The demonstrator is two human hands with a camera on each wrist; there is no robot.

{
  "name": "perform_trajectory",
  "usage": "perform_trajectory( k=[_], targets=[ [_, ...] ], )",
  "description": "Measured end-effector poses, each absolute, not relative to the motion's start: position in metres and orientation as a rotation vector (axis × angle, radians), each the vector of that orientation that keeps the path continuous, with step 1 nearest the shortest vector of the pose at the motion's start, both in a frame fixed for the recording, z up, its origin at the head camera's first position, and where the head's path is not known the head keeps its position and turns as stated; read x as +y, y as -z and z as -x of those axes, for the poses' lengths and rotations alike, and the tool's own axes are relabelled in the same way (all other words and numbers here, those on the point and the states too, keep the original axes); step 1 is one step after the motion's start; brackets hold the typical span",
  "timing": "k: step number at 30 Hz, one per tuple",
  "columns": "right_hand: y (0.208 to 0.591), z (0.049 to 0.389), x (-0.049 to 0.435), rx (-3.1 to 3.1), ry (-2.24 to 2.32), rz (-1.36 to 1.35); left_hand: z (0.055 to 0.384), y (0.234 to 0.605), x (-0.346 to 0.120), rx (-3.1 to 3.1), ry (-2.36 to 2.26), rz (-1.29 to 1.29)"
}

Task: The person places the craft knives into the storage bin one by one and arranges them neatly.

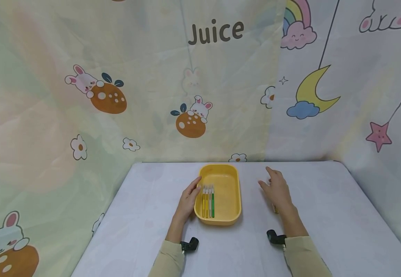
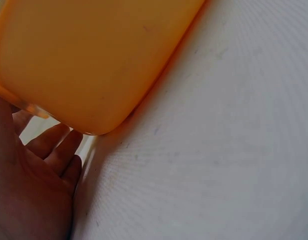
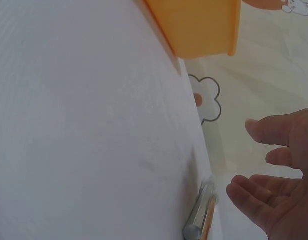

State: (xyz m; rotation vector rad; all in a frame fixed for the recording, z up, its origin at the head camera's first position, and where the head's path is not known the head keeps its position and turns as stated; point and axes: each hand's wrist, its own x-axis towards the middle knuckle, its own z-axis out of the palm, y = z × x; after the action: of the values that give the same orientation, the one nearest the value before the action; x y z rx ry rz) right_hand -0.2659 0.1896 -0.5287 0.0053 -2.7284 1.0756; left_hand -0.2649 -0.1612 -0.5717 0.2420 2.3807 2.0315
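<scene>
The loose sticks point(image 3: 197, 217), slim and pen-like, lie on the table right of centre in the head view, mostly hidden beneath the right hand point(image 1: 279, 190). That hand grips nothing: its thumb and fingers stand apart, clear of the sticks. A low pinch across the shafts, with the fingertips brought down to the cloth, would probably lift them most cleanly. At the frame's centre, the left hand point(image 1: 187, 200) rests loosely against the left rim of the yellow tray point(image 1: 227, 192), fingers not clenched; light pressure there should be enough to steady it. Inside, a row of sticks point(image 1: 208, 202) lines the left side, leaving bare floor to the right. The white table point(image 1: 321, 200) offers free room between tray and right hand; its far edge runs just beyond the tray.
</scene>
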Motion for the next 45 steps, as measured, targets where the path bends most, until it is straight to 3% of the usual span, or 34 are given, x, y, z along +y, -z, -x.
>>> perform_trajectory(
  k=[45],
  targets=[
    [0.538,0.262,0.184,-2.855,-0.882,-0.143,0.264,0.570,-0.160,2.349,-2.040,-0.234]
  ],
)
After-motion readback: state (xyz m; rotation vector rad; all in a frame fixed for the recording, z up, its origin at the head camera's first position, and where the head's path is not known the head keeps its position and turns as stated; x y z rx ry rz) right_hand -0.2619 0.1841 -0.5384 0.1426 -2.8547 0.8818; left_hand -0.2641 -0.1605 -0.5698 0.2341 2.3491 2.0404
